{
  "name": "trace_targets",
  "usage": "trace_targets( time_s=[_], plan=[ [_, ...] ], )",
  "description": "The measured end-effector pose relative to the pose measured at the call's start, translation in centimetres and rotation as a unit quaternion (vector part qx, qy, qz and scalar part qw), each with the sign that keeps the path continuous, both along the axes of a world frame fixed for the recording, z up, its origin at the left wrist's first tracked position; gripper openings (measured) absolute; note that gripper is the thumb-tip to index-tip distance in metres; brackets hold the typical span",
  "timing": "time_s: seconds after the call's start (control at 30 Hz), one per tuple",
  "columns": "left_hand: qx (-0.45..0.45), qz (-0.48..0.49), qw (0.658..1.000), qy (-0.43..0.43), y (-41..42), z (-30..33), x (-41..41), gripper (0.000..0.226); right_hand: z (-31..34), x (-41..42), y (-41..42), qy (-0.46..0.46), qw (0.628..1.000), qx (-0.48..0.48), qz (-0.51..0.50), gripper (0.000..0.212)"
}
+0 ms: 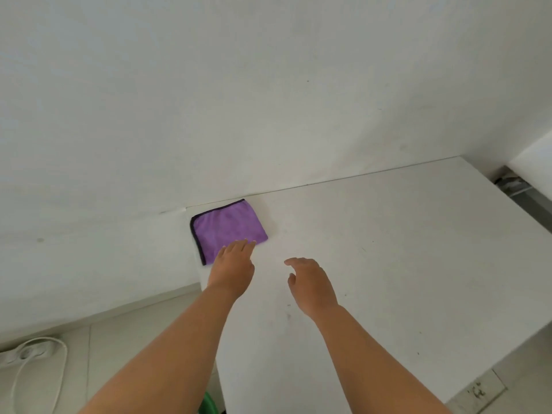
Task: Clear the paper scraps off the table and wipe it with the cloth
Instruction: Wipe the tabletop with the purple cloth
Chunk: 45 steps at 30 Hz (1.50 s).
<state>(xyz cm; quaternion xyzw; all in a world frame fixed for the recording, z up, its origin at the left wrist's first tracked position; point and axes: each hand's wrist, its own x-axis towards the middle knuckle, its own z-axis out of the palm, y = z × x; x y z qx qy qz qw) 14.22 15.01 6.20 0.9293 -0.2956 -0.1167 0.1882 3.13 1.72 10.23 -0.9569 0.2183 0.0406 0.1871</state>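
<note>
A folded purple cloth point(228, 227) with a dark hem lies flat at the far left corner of the white table point(388, 249), against the wall. My left hand point(233, 265) reaches over the cloth's near edge, its fingertips resting on or just above the fabric, fingers extended. To its right, my right hand point(310, 283) hovers over bare tabletop with fingers loosely curled and holds nothing. No paper scraps show on the table.
A white wall point(268, 100) runs behind the table. On the floor at lower left lie a white power strip point(30, 352) and its cord. Something green point(209, 403) peeks out under the table's near left edge. A gap with clutter point(512, 185) sits at far right.
</note>
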Motion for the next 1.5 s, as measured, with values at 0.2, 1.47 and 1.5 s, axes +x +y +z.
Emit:
trace_targets(
  time_s=[0.2,1.47,1.5],
  plan=[
    [0.113,-0.031,0.993,0.003,-3.4,-3.3,3.6,0.057,-1.2,1.3,-2.5,-0.016,0.999,0.034,-0.027,0.039],
    [-0.198,0.010,0.956,0.217,-4.5,9.3,-13.9,0.028,5.0,-11.2,-5.7,-0.181,0.952,0.209,-0.132,0.019],
    [-0.183,0.005,0.959,0.214,-4.9,9.2,-14.6,0.028,5.3,-12.2,-6.2,-0.185,0.951,0.207,-0.138,0.020]
  ],
)
